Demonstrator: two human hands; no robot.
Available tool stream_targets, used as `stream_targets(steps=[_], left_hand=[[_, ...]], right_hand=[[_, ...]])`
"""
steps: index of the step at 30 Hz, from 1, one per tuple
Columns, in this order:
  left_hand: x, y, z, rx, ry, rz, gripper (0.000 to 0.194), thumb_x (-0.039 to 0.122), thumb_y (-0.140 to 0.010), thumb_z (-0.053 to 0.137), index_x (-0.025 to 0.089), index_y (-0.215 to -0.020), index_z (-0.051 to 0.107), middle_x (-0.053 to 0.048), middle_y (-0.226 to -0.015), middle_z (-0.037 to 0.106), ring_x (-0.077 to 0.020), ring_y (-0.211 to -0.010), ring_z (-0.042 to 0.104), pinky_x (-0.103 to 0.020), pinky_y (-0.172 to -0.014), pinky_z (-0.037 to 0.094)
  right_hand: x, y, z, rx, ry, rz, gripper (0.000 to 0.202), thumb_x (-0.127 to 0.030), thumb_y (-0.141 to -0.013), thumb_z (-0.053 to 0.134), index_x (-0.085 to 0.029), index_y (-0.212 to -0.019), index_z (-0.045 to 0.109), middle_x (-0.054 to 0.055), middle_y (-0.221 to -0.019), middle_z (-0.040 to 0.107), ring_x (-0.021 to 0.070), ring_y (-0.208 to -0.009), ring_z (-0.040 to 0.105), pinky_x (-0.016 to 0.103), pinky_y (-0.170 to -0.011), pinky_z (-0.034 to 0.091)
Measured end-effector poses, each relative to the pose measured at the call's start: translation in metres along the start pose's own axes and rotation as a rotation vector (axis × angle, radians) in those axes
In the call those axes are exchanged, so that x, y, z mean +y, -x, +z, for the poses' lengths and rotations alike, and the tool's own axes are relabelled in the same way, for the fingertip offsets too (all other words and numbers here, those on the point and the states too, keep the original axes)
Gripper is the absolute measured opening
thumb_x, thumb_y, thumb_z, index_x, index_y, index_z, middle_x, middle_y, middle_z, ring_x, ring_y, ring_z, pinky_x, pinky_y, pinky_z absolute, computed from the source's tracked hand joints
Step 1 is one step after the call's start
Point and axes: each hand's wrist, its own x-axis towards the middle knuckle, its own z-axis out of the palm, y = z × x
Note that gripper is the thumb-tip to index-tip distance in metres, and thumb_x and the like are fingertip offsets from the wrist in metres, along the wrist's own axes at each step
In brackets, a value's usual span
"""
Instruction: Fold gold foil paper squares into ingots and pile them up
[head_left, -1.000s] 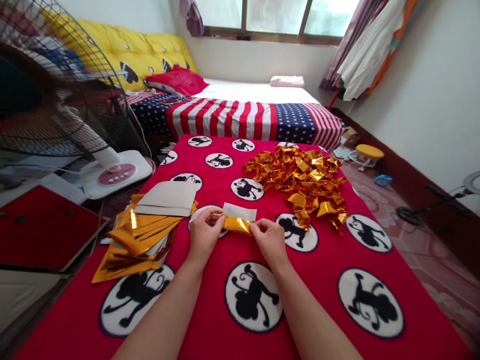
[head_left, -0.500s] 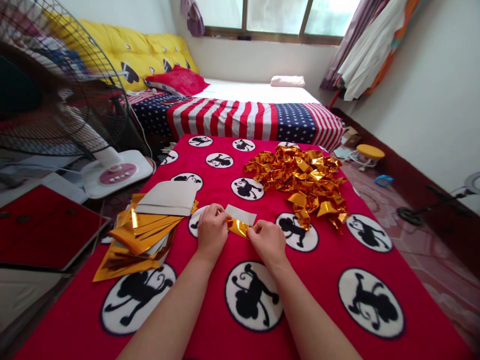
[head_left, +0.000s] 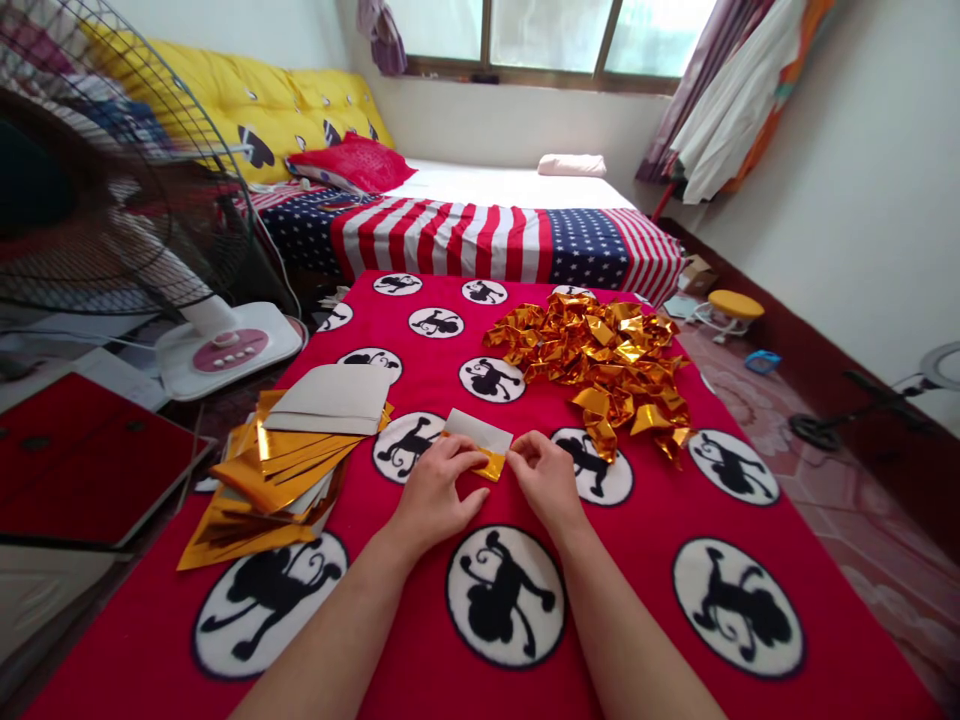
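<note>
A small paper (head_left: 480, 432), white with a folded gold strip along its near edge, lies flat on the red cloth. My left hand (head_left: 442, 492) rests over the left part of the gold strip, its thumb spread apart from the fingers. At the paper's right edge, my right hand (head_left: 546, 478) has thumb and forefinger pinched together on the corner. To the left is a stack of gold papers (head_left: 285, 475) with white sheets (head_left: 330, 398) on top. A heap of folded gold pieces (head_left: 600, 350) lies at the back right of the cloth.
A red cloth with monkey circles (head_left: 630, 600) covers the table. At the left stand a fan (head_left: 225, 340) and a red panel (head_left: 82, 450). Behind the table is a bed (head_left: 480, 240). A yellow stool (head_left: 735, 304) is on the floor at the right.
My left hand has moved from pinching the paper's left end to lying over its near edge, with the thumb opened out. My right hand has shifted slightly right, to the corner.
</note>
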Motion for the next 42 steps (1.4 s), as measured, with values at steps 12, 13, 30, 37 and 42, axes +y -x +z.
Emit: stream_targets(steps=[12,13,30,37,42], left_hand=[[-0.003,-0.003,0.004,0.035,-0.037,-0.022,0.021,0.011,-0.076,0.061,0.022,-0.093,0.067,-0.005,-0.099,0.063,-0.0211,-0.095,0.058,-0.036,-0.086,0.048],[-0.003,-0.003,0.004,0.042,-0.04,-0.025,0.018,0.013,-0.078,0.06,0.022,-0.092,0.067,-0.004,-0.098,0.064,-0.0205,-0.094,0.058,-0.035,-0.085,0.048],[-0.019,-0.007,-0.01,-0.056,-0.018,0.11,0.014,0.018,-0.085,0.063,0.025,-0.094,0.071,-0.002,-0.098,0.068,-0.0172,-0.091,0.061,-0.03,-0.081,0.048],[-0.021,-0.005,-0.015,-0.097,0.051,0.173,0.017,0.014,-0.088,0.057,0.024,-0.084,0.07,-0.002,-0.097,0.069,-0.0158,-0.093,0.061,-0.03,-0.084,0.047],[-0.02,-0.006,-0.018,-0.148,0.068,0.181,0.005,0.021,-0.084,0.065,0.023,-0.086,0.068,-0.003,-0.099,0.068,-0.0179,-0.095,0.06,-0.033,-0.087,0.047]], right_hand=[[0.007,0.002,-0.003,-0.112,0.035,-0.202,0.03,-0.005,-0.075,0.056,-0.024,-0.089,0.074,0.001,-0.08,0.06,0.013,-0.069,0.054,0.024,-0.065,0.042],[0.007,0.002,-0.003,-0.115,0.032,-0.201,0.03,-0.004,-0.075,0.056,-0.024,-0.089,0.074,0.001,-0.081,0.06,0.013,-0.07,0.054,0.024,-0.066,0.042],[-0.004,0.012,-0.004,-0.193,0.146,-0.197,0.02,-0.014,-0.08,0.062,-0.027,-0.086,0.076,-0.001,-0.082,0.062,0.0103,-0.069,0.055,0.022,-0.061,0.037],[-0.003,0.007,-0.008,-0.211,0.063,-0.124,0.019,-0.013,-0.078,0.062,-0.025,-0.082,0.077,-0.001,-0.075,0.062,0.011,-0.066,0.055,0.022,-0.06,0.038],[-0.002,0.009,-0.004,-0.184,0.075,-0.081,0.014,-0.015,-0.074,0.064,-0.024,-0.077,0.075,-0.001,-0.077,0.065,0.012,-0.068,0.056,0.022,-0.062,0.039]])
